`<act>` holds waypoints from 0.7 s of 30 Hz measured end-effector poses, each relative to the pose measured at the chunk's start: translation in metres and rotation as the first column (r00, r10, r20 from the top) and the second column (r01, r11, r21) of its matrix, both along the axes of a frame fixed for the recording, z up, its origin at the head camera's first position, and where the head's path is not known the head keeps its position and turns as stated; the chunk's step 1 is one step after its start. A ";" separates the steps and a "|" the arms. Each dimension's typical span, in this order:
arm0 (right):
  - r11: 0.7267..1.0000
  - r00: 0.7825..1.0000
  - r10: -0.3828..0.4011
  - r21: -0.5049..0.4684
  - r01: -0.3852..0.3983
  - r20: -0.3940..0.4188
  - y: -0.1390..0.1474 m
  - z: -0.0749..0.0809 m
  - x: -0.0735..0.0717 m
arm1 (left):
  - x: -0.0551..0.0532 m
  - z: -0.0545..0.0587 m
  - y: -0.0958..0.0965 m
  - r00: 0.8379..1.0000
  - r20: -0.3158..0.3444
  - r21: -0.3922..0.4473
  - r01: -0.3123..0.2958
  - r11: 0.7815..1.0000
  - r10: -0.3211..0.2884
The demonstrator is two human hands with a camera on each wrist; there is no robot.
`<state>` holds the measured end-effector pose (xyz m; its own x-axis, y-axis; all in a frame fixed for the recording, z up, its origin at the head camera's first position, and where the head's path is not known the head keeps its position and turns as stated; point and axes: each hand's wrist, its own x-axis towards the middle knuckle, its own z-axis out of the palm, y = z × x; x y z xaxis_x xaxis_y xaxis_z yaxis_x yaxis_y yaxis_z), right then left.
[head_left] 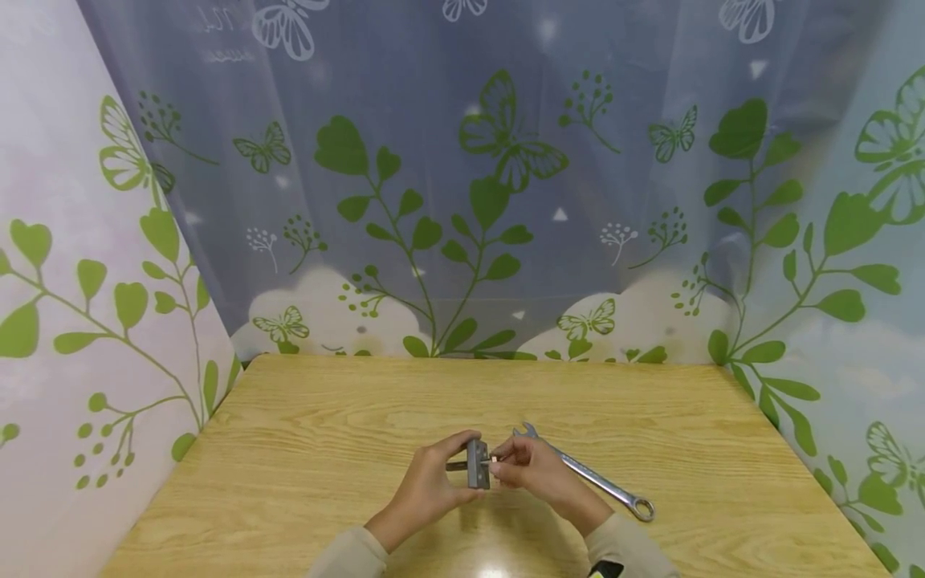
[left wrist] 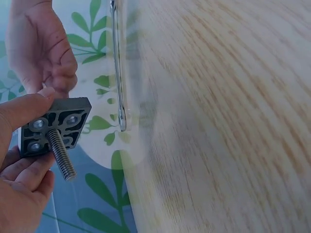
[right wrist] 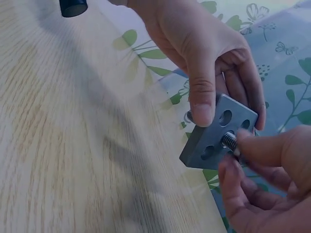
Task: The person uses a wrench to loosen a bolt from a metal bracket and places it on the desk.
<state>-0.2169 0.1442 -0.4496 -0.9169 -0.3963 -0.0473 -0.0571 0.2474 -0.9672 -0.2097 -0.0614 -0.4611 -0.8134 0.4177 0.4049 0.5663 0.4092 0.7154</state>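
While held up over the wooden table (head_left: 340, 433), clasped edge to edge in the left hand (head_left: 426, 483): square grey plate (head_left: 474, 467). Left thumb on one edge, left fingers on the opposite one. Round holes near the plate's corners; ribs on one face, other face flat. Threaded stud (left wrist: 62, 158) standing out of both faces at the middle: long end off the ribbed side, pointing left; short end off the flat side, toward the right hand (head_left: 538, 478). Right thumb and fingertips pinching at that short end, maybe with a small part between them; too blurred and covered to be sure. Combination wrench (head_left: 598, 480) lying on the table just to the right, open end farther off, ring end nearer the person. Beige sleeves (head_left: 352, 555) on both forearms. Behind the table, backdrop (head_left: 405, 80) printed with green leaves and butterflies.
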 end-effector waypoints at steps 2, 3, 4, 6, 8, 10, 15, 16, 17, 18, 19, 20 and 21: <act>0.999 0.997 -0.019 0.028 0.021 -0.081 0.000 0.001 0.001 | 0.000 0.000 0.000 1.000 -0.007 -0.007 -0.003 1.000 0.003; 0.999 0.992 -0.029 0.042 0.034 -0.121 -0.001 0.001 0.001 | 0.000 0.000 0.000 1.000 -0.012 -0.011 -0.005 1.000 0.004; 0.997 0.987 -0.036 0.060 0.046 -0.157 -0.001 0.001 0.001 | 0.000 0.000 0.000 1.000 -0.016 -0.013 -0.006 1.000 0.006; 0.995 0.979 -0.044 0.082 0.062 -0.200 -0.002 0.002 0.002 | 0.000 0.000 0.000 1.000 -0.021 -0.018 -0.007 1.000 0.007; 0.993 0.974 -0.047 0.097 0.071 -0.223 -0.003 0.002 0.002 | 0.000 0.000 0.000 1.000 -0.018 -0.016 -0.004 1.000 0.004; 0.992 0.972 -0.049 0.102 0.074 -0.231 -0.004 0.003 0.002 | -0.001 0.001 -0.001 1.000 -0.017 -0.016 -0.001 1.000 0.001; 0.996 0.980 -0.031 0.080 0.048 -0.197 -0.003 0.003 0.003 | 0.000 0.001 -0.001 1.000 -0.011 -0.008 0.002 1.000 -0.002; 0.996 0.982 -0.024 0.084 0.040 -0.188 -0.002 0.002 0.003 | 0.000 0.001 -0.001 1.000 -0.005 -0.001 0.006 1.000 -0.006; 0.995 0.984 -0.019 0.091 0.035 -0.176 -0.001 0.002 0.004 | 0.000 0.001 -0.001 1.000 -0.001 0.005 0.008 1.000 -0.008; 0.995 0.987 -0.013 0.092 0.028 -0.159 0.000 0.001 0.004 | 0.000 0.001 -0.001 1.000 0.003 0.013 0.010 1.000 -0.010; 0.996 0.991 -0.006 0.083 0.017 -0.133 0.000 0.000 0.005 | 0.001 0.001 -0.001 1.000 0.008 0.021 0.011 1.000 -0.011; 0.997 0.995 -0.004 0.080 0.012 -0.103 0.001 -0.001 0.005 | 0.001 0.000 -0.001 1.000 0.010 0.026 0.013 1.000 -0.013; 0.997 0.997 -0.004 0.073 0.010 -0.074 0.002 -0.002 0.006 | 0.001 0.000 -0.001 1.000 0.010 0.028 0.011 1.000 -0.011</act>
<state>-0.2113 0.1461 -0.4516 -0.9218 -0.3877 -0.0079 -0.1256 0.3178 -0.9398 -0.2086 -0.0621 -0.4608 -0.8129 0.4153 0.4083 0.5634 0.3832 0.7319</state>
